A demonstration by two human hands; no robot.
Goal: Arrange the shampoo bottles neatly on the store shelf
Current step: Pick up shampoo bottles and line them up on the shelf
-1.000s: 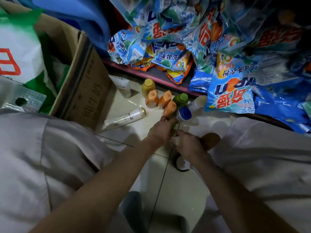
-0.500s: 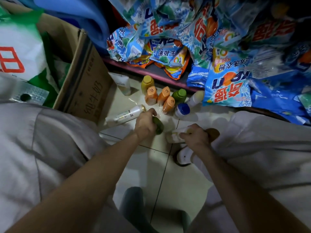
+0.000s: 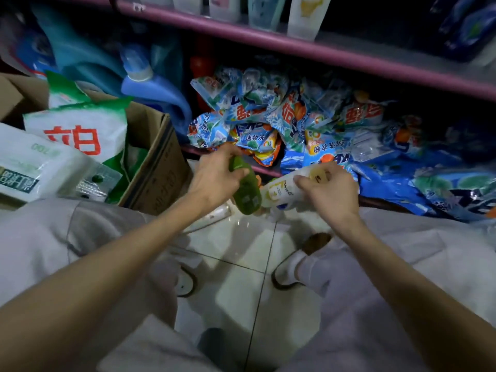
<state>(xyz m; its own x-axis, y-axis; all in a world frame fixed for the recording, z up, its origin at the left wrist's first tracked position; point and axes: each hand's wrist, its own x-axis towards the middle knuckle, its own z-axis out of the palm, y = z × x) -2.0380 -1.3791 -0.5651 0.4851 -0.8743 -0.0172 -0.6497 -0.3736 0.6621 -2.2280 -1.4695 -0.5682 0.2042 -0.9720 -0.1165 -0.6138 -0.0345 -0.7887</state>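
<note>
Pale tiled floor [image 3: 241, 253] lying below both hands, cardboard box [image 3: 158, 167] sitting on it left of the left hand, purple-edged shelf [image 3: 322, 51] running above, detergent bags [image 3: 308, 124] piling beyond the hands.

Left hand [image 3: 214, 178] gripped a green bottle [image 3: 245, 191]; right hand [image 3: 328, 191] gripped a white bottle [image 3: 281, 191]. Both bottles were held above the tiled floor [image 3: 241, 253], before the detergent bags [image 3: 268, 122].

Green bottle [image 3: 245, 193] tilted, touching white bottle [image 3: 284, 190], both held.
</note>
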